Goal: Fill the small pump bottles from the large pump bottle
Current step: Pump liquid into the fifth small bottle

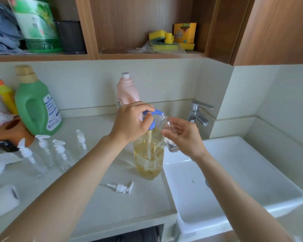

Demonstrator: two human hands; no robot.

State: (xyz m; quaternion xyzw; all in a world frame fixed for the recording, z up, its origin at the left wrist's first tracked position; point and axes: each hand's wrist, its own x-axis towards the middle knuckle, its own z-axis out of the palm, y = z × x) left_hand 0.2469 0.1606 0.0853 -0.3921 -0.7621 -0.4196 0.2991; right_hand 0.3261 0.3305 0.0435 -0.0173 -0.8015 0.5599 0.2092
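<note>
The large pump bottle (149, 154), clear with yellow liquid and a blue pump head (155, 113), stands on the counter beside the sink. My left hand (131, 121) grips the blue pump head from above. My right hand (184, 137) holds a small clear bottle (168, 130), uncapped, tilted with its mouth right at the blue spout. A loose white pump cap (122, 187) lies on the counter in front of the large bottle. Several small clear bottles with white pumps (59, 152) stand to the left.
A white sink (243, 173) with a chrome tap (198, 112) lies to the right. A green detergent jug (36, 103), a yellow bottle (4, 95) and a pink bottle (127, 91) stand at the back. A white roll (3, 199) lies at front left. Shelves hang above.
</note>
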